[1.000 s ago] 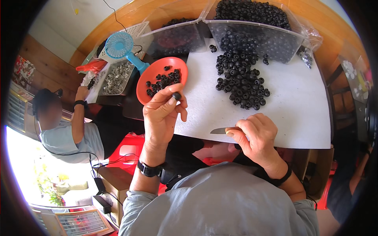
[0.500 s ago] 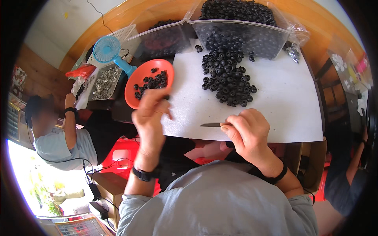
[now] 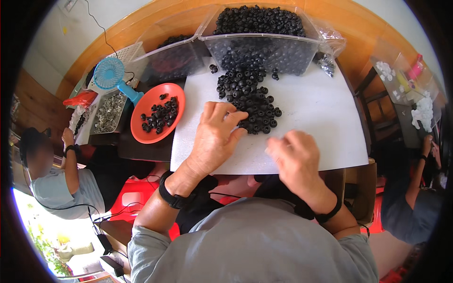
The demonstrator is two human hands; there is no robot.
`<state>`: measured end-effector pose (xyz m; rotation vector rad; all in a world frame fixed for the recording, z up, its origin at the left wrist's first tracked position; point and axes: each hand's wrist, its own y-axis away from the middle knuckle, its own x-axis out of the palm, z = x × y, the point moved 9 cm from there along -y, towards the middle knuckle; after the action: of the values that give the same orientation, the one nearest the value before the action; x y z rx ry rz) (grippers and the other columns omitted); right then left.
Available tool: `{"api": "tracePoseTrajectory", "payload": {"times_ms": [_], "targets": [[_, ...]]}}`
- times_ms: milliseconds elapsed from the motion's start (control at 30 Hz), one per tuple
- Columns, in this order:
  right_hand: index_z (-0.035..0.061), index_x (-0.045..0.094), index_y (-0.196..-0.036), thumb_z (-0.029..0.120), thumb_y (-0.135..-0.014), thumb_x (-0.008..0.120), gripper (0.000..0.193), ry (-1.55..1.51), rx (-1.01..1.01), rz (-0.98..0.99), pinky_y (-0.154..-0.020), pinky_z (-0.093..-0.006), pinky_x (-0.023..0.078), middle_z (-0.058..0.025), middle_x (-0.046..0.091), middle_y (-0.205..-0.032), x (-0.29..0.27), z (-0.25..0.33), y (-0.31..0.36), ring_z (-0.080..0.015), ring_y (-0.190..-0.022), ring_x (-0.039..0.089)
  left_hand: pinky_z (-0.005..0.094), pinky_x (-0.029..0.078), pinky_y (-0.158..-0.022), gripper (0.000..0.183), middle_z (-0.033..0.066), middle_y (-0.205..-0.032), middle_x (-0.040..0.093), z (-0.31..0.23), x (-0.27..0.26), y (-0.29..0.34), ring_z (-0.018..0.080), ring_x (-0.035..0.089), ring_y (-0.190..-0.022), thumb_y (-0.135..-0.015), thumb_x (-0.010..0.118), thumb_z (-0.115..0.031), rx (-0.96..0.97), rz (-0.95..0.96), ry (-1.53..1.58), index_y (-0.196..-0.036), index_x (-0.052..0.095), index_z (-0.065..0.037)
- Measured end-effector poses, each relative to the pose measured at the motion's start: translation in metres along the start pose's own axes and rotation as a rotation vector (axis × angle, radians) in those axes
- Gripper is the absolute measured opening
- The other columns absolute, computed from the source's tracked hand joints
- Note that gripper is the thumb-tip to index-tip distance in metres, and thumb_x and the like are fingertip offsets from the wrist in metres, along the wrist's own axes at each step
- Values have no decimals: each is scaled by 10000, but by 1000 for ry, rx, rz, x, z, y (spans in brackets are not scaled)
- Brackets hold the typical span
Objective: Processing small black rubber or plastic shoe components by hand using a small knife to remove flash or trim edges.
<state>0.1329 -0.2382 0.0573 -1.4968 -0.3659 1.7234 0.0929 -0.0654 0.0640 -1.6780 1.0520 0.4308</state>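
A heap of small, round black pieces with holes (image 3: 257, 101) lies on the white sheet (image 3: 330, 122) on the table. At the heap's near left edge is my left hand (image 3: 214, 129), its thumb and forefinger apart beside the nearest pieces. My right hand (image 3: 299, 158), curled and smeared by motion, hovers over the sheet's near edge. The knife it held a moment ago does not show in the blur, nor does it lie on the sheet. To the left, an orange-red plate (image 3: 137, 125) carries several more black pieces.
Behind the heap stands a large clear bin (image 3: 259, 40) of black pieces, with another clear bin (image 3: 165, 59) on its left. A blue fan (image 3: 109, 74) and a tray of small clear-looking parts (image 3: 109, 113) are at the left. People sit on both sides.
My left hand has moved right, from beside the plate to the heap. The right hand stays near the sheet's front edge, now blurred, and the knife blade no longer shows. The view has shifted slightly.
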Motion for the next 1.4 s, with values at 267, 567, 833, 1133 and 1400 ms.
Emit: {"api": "tracePoseTrajectory", "payload": {"times_ms": [267, 567, 833, 1133, 1400], "targets": [[52, 682, -890, 152, -918, 701, 105, 646, 167, 229, -593, -459, 523, -122, 653, -798, 2, -77, -8, -310, -730, 671, 450, 516, -817, 249, 101, -985, 600, 7, 12, 8, 329, 569, -950, -789, 808, -27, -2, -17, -85, -1025, 738, -67], [4, 652, -998, 228, -945, 730, 243, 408, 385, 558, -727, -534, 545, -223, 739, -885, 23, -104, -33, -423, -814, 732, 474, 510, -801, 330, 123, -971, 617, 17, 1, 24, 360, 590, -927, -768, 841, -55, -58, -180, -138, -1059, 688, -32], [-29, 672, -1095, 254, -884, 799, 375, 86, 451, 516, -824, -511, 547, -251, 746, -934, 78, -82, -76, -438, -926, 726, 468, 508, -791, 344, 125, -957, 630, 26, -3, 31, 360, 592, -917, -725, 892, -108, -149, -207, -107, -976, 671, -27], [57, 688, -1157, 197, -913, 784, 297, -22, 435, 433, -830, -514, 554, -204, 767, -1010, 52, -66, -88, -391, -973, 741, 453, 525, -792, 302, 123, -929, 643, 47, -2, 39, 344, 613, -926, -730, 867, -49, -280, -205, 12, -984, 706, -32], [122, 734, -1114, 77, -848, 746, 269, 353, -151, 341, -731, -450, 511, -94, 665, -861, -4, -43, -15, -306, -813, 666, 431, 527, -827, 298, 117, -1004, 688, 31, -30, 56, 328, 613, -957, -778, 761, 45, -211, -170, 10, -1064, 727, -31]]}}
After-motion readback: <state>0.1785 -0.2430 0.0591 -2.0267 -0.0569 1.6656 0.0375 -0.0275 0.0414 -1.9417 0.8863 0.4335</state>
